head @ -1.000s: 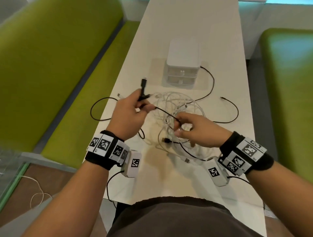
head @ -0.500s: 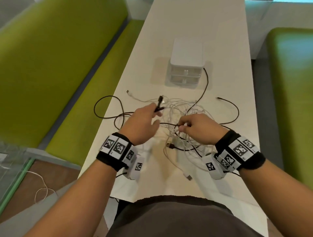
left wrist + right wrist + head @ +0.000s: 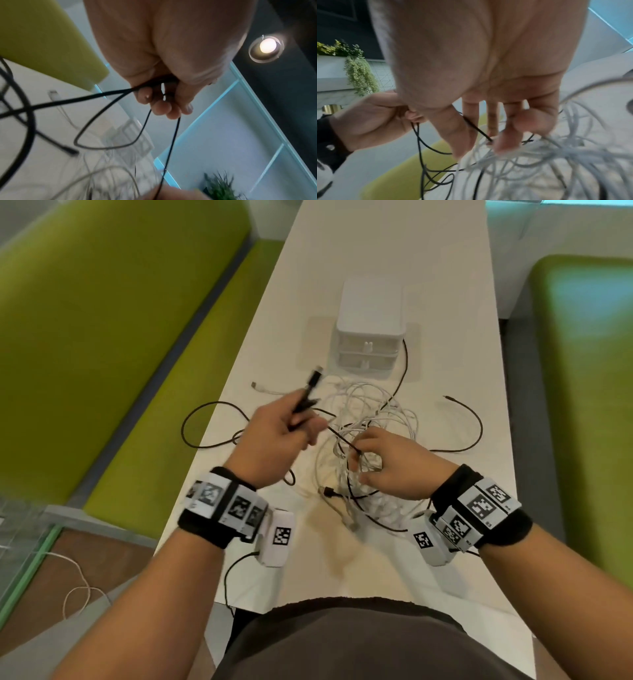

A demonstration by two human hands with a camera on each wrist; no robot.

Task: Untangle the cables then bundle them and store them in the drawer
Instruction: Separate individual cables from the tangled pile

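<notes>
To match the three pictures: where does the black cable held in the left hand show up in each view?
Head: black cable stands up out of the left hand, centre of frame, plug tip topmost.
Left wrist: it runs out of the curled fingers at centre, looping down-left.
Right wrist: it hangs from the left hand at centre-left.
Shared landmark: the white cables, lower left in the left wrist view, lower right in the right wrist view.
</notes>
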